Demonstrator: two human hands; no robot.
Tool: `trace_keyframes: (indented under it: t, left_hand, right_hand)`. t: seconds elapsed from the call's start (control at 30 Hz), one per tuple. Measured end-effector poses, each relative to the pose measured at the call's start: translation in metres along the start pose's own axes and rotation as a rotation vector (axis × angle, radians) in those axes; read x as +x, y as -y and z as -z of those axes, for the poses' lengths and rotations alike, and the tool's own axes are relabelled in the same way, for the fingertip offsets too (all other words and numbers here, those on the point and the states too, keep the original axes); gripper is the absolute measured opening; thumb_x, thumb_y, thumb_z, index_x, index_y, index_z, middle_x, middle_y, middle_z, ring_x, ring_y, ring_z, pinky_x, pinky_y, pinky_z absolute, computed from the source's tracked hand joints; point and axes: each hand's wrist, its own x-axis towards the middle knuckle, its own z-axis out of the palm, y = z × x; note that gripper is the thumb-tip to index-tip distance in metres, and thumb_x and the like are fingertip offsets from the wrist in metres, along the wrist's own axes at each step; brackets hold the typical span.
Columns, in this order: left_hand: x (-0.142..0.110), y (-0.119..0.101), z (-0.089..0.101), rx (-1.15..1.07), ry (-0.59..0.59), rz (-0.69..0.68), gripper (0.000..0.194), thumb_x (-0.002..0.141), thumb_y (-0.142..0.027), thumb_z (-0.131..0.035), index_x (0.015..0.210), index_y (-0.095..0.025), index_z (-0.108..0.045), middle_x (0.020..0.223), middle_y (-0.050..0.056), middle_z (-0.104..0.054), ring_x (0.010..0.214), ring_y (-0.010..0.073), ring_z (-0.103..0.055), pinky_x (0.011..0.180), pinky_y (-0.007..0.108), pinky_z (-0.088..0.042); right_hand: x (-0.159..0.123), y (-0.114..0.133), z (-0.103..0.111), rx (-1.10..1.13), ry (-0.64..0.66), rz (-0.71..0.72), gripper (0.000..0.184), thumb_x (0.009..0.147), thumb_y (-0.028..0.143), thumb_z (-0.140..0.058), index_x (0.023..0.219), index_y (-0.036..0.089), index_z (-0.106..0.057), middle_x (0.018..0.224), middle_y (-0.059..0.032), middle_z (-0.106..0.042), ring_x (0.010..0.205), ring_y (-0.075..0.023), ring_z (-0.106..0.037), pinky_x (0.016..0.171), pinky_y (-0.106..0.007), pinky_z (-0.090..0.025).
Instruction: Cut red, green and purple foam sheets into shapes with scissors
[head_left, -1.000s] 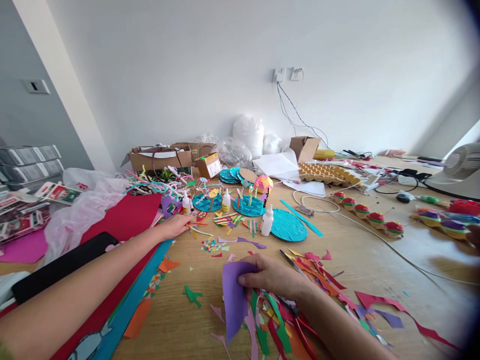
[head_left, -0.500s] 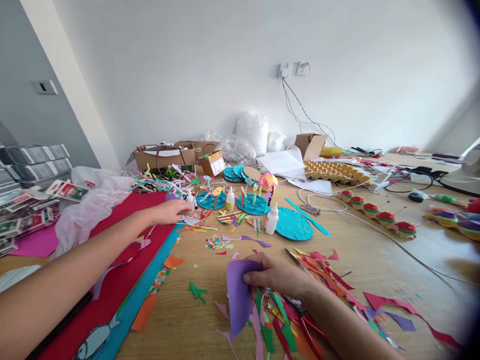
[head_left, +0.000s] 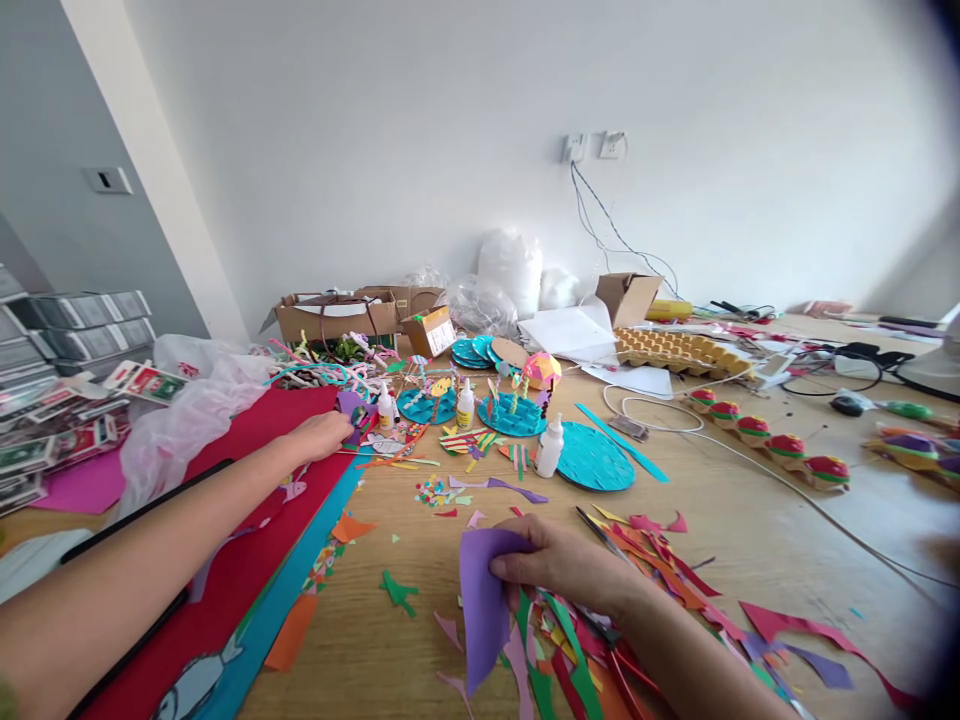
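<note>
My right hand [head_left: 562, 568] pinches a sheet of purple paper [head_left: 484, 600], which hangs slightly curled over the table. Further off on the left, my left hand [head_left: 322, 435] reaches over red paper [head_left: 255, 440] with its fingers drawn together. At its fingertips is a small dark, multicoloured piece [head_left: 360, 422], too small to name, beside some purple paper. A glue bottle [head_left: 386, 410] stands just right of that hand. Under my right wrist lie red-handled scissors [head_left: 622, 670], partly hidden among green, pink and red paper scraps [head_left: 570, 640].
More glue bottles [head_left: 550, 447] stand near the turquoise discs [head_left: 592, 456], some bearing paper decorations. Orange and red scraps [head_left: 667, 560] spread to the right. A white cable [head_left: 772, 460] crosses beside red egg-carton figures [head_left: 784, 448]. Boxes [head_left: 334, 315] and an egg tray [head_left: 682, 352] sit behind.
My left hand has drawn back a little to the left, and a dark, multicoloured piece now shows at its fingertips. My right hand keeps its hold on the purple paper. The view has shifted slightly.
</note>
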Motion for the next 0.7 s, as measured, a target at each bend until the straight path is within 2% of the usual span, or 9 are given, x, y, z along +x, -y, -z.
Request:
trace_keyframes:
  t: [0.13,0.27,0.33,0.4,0.43,0.5,0.57,0.63,0.7]
  left_hand:
    - [0.003,0.001,0.003,-0.058,-0.009,0.005,0.032,0.085,-0.030,-0.054,0.114,-0.017,-0.053,0.115,0.008,-0.056,0.096,0.0215,-0.058,0.079,0.042,-0.050]
    - [0.000,0.002,0.011,-0.153,-0.083,0.033,0.032,0.085,-0.030,-0.053,0.115,-0.017,-0.052,0.116,0.008,-0.056,0.096,0.0213,-0.058,0.079,0.042,-0.050]
    - [-0.003,-0.001,0.020,-0.214,-0.153,0.051,0.031,0.085,-0.030,-0.053,0.113,-0.017,-0.053,0.114,0.008,-0.057,0.094,0.0206,-0.059,0.078,0.041,-0.050]
    - [-0.005,-0.010,0.033,-0.290,-0.244,0.066,0.024,0.085,-0.030,-0.052,0.104,-0.015,-0.057,0.104,0.006,-0.061,0.088,0.0188,-0.059,0.076,0.039,-0.050]
    - [-0.007,-0.018,0.040,-0.334,-0.298,0.070,0.018,0.086,-0.028,-0.049,0.092,-0.015,-0.060,0.091,0.004,-0.063,0.083,0.0183,-0.059,0.075,0.036,-0.048]
    - [-0.013,-0.040,0.055,-0.435,-0.378,0.053,0.022,0.084,-0.027,-0.044,0.073,-0.016,-0.059,0.072,0.001,-0.061,0.076,0.0180,-0.058,0.070,0.031,-0.046]
    - [-0.022,-0.071,0.066,-0.555,-0.403,-0.010,0.027,0.083,-0.032,-0.041,0.066,-0.017,-0.056,0.066,0.000,-0.059,0.069,0.0172,-0.058,0.063,0.028,-0.046]
    - [-0.035,-0.103,0.072,-0.680,-0.395,-0.088,0.027,0.084,-0.033,-0.036,0.074,-0.017,-0.056,0.071,0.000,-0.061,0.067,0.0154,-0.059,0.060,0.025,-0.047]
    - [-0.047,-0.132,0.072,-0.808,-0.379,-0.155,0.030,0.087,-0.035,-0.031,0.093,-0.019,-0.055,0.081,0.002,-0.063,0.076,0.0159,-0.062,0.061,0.024,-0.049]
  right_hand:
    - [-0.001,0.002,0.000,-0.008,0.003,-0.010,0.012,0.070,0.025,-0.059,0.069,0.013,-0.057,0.059,0.0029,-0.055,0.052,-0.0088,-0.050,0.054,-0.021,-0.038]
    - [0.000,0.000,-0.001,-0.018,0.025,0.029,0.011,0.072,0.024,-0.059,0.069,0.013,-0.057,0.058,0.0030,-0.056,0.053,-0.0089,-0.052,0.054,-0.021,-0.038]
    - [0.001,-0.002,-0.001,0.006,-0.019,0.065,0.013,0.072,0.026,-0.059,0.069,0.013,-0.058,0.058,0.0027,-0.057,0.052,-0.0086,-0.052,0.052,-0.020,-0.036]
    - [0.004,-0.004,-0.001,0.069,-0.121,0.097,0.019,0.072,0.032,-0.060,0.069,0.013,-0.056,0.054,0.0023,-0.058,0.048,-0.0083,-0.051,0.047,-0.019,-0.033]
    - [0.005,-0.005,-0.001,0.111,-0.182,0.112,0.023,0.072,0.035,-0.060,0.068,0.014,-0.055,0.052,0.0023,-0.057,0.045,-0.0080,-0.050,0.044,-0.019,-0.031]
    - [0.006,-0.004,0.000,0.200,-0.305,0.149,0.028,0.069,0.040,-0.062,0.068,0.014,-0.053,0.047,0.0028,-0.056,0.040,-0.0072,-0.047,0.040,-0.018,-0.027]
    - [0.007,-0.002,0.001,0.272,-0.427,0.196,0.029,0.067,0.042,-0.063,0.070,0.015,-0.051,0.043,0.0043,-0.054,0.036,-0.0065,-0.044,0.037,-0.018,-0.025]
    - [0.007,0.001,0.002,0.322,-0.534,0.244,0.029,0.066,0.041,-0.064,0.069,0.016,-0.049,0.041,0.0048,-0.054,0.034,-0.0064,-0.043,0.036,-0.017,-0.024]
    - [0.006,0.003,0.002,0.357,-0.595,0.285,0.027,0.066,0.039,-0.064,0.068,0.016,-0.050,0.040,0.0045,-0.054,0.034,-0.0066,-0.044,0.036,-0.017,-0.025]
